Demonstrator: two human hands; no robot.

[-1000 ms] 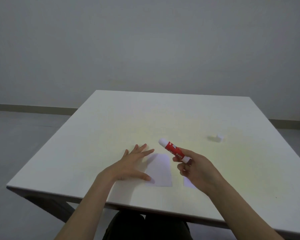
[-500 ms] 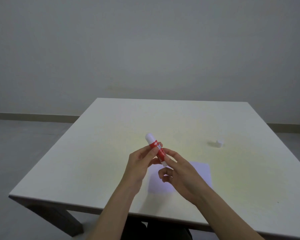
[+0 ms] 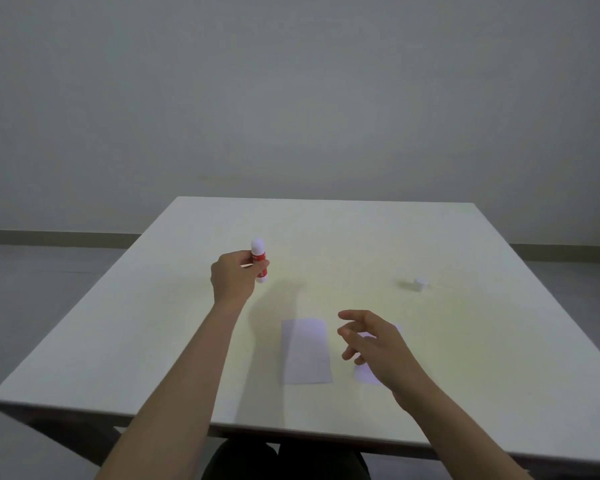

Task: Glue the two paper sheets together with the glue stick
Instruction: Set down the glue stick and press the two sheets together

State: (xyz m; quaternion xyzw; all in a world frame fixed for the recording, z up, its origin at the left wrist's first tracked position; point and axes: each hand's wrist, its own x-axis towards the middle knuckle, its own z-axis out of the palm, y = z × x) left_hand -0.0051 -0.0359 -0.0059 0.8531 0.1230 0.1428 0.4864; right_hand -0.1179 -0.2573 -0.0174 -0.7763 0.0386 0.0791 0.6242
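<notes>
White paper came first: one sheet (image 3: 306, 351) lay flat near the table's (image 3: 499, 358) near edge, and beside it a second sheet (image 3: 365, 374) showed only in part beneath our right hand (image 3: 378, 344), which hovered with fingers loosely spread and held nothing. Farther in, toward the left edge, our left hand (image 3: 232, 277) pinched the red glue stick (image 3: 259, 260) upright between fingertips. Toward the right edge sat a small white cap (image 3: 420, 284).
</notes>
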